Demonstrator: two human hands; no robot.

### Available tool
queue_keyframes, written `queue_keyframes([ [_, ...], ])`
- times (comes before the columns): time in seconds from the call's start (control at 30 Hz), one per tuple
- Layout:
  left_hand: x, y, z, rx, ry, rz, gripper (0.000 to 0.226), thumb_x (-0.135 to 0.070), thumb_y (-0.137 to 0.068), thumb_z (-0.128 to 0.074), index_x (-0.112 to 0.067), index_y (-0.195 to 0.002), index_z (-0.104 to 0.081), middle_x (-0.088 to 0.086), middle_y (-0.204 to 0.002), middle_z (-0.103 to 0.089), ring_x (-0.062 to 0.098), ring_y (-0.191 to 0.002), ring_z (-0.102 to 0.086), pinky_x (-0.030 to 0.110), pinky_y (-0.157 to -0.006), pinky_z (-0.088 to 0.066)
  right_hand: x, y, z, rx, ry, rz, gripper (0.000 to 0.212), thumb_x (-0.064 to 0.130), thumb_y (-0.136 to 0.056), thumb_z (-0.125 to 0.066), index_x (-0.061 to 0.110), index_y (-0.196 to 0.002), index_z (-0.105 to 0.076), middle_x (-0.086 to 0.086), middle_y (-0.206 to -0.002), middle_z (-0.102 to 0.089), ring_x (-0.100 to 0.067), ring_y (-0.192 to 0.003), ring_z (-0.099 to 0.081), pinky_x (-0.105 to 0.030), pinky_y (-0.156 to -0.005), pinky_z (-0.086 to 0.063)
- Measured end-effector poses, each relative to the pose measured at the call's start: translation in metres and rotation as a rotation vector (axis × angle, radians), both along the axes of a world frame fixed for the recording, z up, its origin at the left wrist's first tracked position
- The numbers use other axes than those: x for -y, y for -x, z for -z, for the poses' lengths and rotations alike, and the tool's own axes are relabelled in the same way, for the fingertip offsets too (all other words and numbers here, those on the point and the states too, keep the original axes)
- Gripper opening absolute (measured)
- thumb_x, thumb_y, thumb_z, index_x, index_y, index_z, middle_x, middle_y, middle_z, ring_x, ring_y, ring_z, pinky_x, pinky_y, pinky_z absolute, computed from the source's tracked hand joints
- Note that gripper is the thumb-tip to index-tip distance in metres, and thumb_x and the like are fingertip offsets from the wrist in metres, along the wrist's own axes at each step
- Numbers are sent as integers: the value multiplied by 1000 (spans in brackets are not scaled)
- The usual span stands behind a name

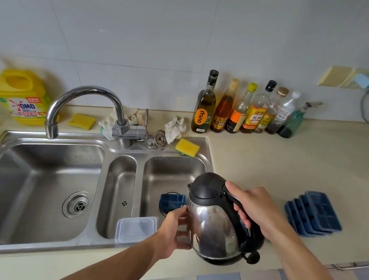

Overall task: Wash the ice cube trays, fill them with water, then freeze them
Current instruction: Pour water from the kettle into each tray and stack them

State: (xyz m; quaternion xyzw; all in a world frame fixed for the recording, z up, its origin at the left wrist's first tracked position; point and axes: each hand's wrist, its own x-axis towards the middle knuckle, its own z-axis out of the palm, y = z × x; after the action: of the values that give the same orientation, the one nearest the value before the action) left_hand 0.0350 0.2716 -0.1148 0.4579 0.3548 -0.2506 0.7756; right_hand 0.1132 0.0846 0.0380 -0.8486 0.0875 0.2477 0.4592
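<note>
Right hand [256,209] wrapped tight round the black handle of the kettle [215,222]; left hand [173,229] spread flat against its steel side, steadying the weight. Spout tipped toward 10 o'clock, over the right sink [172,173] basin, probably so water lands on the one blue ice tray [172,202] lying down there. At 3 o'clock, on the desk [280,165], a leaning stack of trays [314,214], four by the look of it, parked within reach. Three yellow sponges, seven bottles along the wall.
</note>
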Motion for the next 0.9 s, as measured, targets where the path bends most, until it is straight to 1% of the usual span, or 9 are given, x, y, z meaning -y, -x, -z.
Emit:
queue_keyframes([
  [0.13,-4,-7,-2,22,-3,8,48,-52,-100,-48,-12,-116,-71,11,-107,-77,35,-108,-68,50,-90,-58,1,-1,4,21,-12,32,58,58,-88,-66,10,-56,-59,-7,-47,-51,-19,-38,-41,-21,-40,-36],
  [0.3,-15,-26,-9,102,-62,39,45,-51,-101,-49,-16,-112,-75,7,-112,-75,31,-110,-67,48,-83,-60,-2,-6,12,72,-57,89,58,54,-89,-67,10,-53,-57,-6,-44,-50,-18,-34,-39,-19,-37,-35],
  [0.4,-24,-44,-23,145,-242,119,41,-49,-102,-49,-16,-111,-71,7,-114,-73,26,-109,-66,48,-91,-55,-4,-12,18,96,-97,154,59,54,-89,-68,10,-52,-57,-7,-44,-50,-18,-34,-40,-20,-36,-34],
  [0.47,-31,-57,-31,230,-393,138,31,-44,-102,-53,-18,-107,-68,7,-112,-72,20,-103,-66,45,-91,-54,-4,-19,21,114,-110,195,60,56,-87,-68,10,-50,-58,-7,-44,-51,-19,-34,-41,-21,-36,-36],
  [0.6,-39,-85,-54,445,-482,115,13,-30,-101,-59,-22,-107,-68,-2,-109,-71,15,-107,-65,40,-92,-57,0,-35,26,153,-142,279,64,66,-81,-67,14,-45,-61,-8,-45,-53,-21,-37,-44,-24,-39,-40],
  [0.67,-36,-100,-65,515,-464,135,13,-24,-102,-59,-20,-108,-70,-5,-103,-75,11,-101,-68,33,-85,-58,4,-44,29,176,-149,294,63,71,-77,-63,16,-47,-64,-9,-45,-54,-22,-38,-46,-27,-42,-42],
  [0.73,-28,-117,-74,562,-418,175,15,-18,-102,-58,-15,-111,-70,-6,-98,-77,7,-92,-71,22,-74,-56,10,-55,32,199,-160,309,62,73,-74,-62,16,-49,-65,-10,-46,-55,-22,-38,-48,-29,-43,-43],
  [0.77,-24,-125,-77,578,-421,207,16,-17,-102,-58,-15,-113,-70,-5,-99,-77,6,-93,-72,19,-73,-55,15,-61,34,208,-172,323,62,73,-73,-63,16,-50,-65,-10,-46,-55,-22,-39,-48,-28,-42,-43],
  [0.9,-4,-161,-83,612,-516,296,21,-21,-102,-56,-22,-121,-68,-6,-109,-75,4,-103,-69,28,-96,-52,37,-96,41,209,-181,320,60,72,-75,-62,16,-51,-63,-10,-51,-57,-20,-42,-50,-27,-42,-45],
])
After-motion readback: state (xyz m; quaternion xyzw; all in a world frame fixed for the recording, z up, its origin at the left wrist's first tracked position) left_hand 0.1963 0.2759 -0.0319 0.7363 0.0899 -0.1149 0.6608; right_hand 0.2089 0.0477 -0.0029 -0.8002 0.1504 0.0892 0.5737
